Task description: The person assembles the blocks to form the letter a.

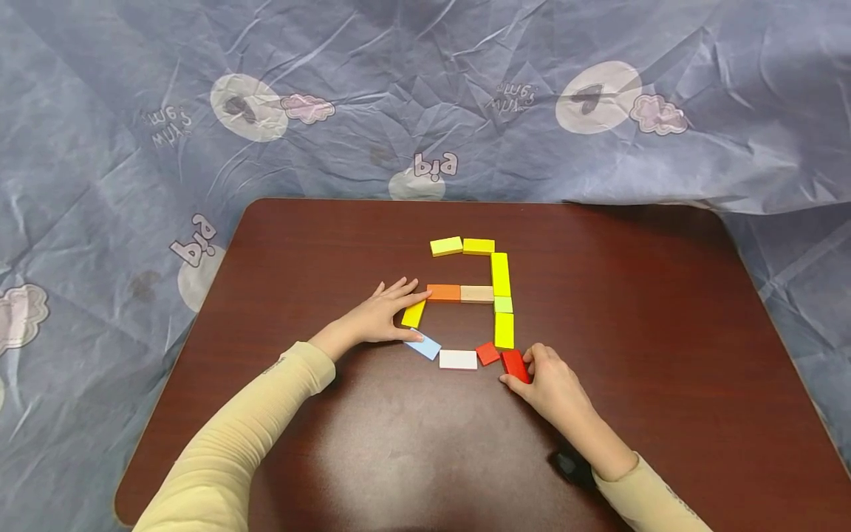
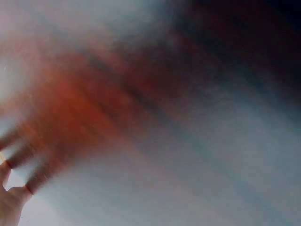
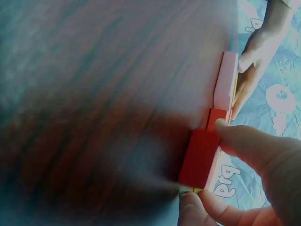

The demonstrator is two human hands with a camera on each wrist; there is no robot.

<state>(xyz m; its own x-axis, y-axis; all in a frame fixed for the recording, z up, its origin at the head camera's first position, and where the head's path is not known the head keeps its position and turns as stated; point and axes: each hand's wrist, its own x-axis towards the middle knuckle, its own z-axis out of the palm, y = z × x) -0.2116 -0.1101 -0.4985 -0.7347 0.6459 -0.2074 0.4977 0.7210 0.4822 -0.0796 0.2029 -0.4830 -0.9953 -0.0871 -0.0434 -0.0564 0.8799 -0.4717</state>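
In the head view, my right hand (image 1: 557, 383) pinches a red block (image 1: 515, 366) between thumb and fingers at the lower right corner of a flat block figure. The right wrist view shows this red block (image 3: 199, 157) close up, near a smaller red block (image 3: 216, 117). My left hand (image 1: 377, 315) lies with fingers spread over the figure's left side, its thumb on a light blue block (image 1: 425, 346) and forefinger by a yellow block (image 1: 414, 314) and an orange block (image 1: 443, 293). A white block (image 1: 458, 360) lies between the blue and small red blocks. The left wrist view is mostly blurred.
A plain wooden block (image 1: 476, 294) and several yellow blocks (image 1: 501, 275) form the rest of the figure on the brown table (image 1: 319, 251). A dark object (image 1: 569, 467) lies beside the right forearm. Printed grey cloth (image 1: 425, 89) hangs behind the table.
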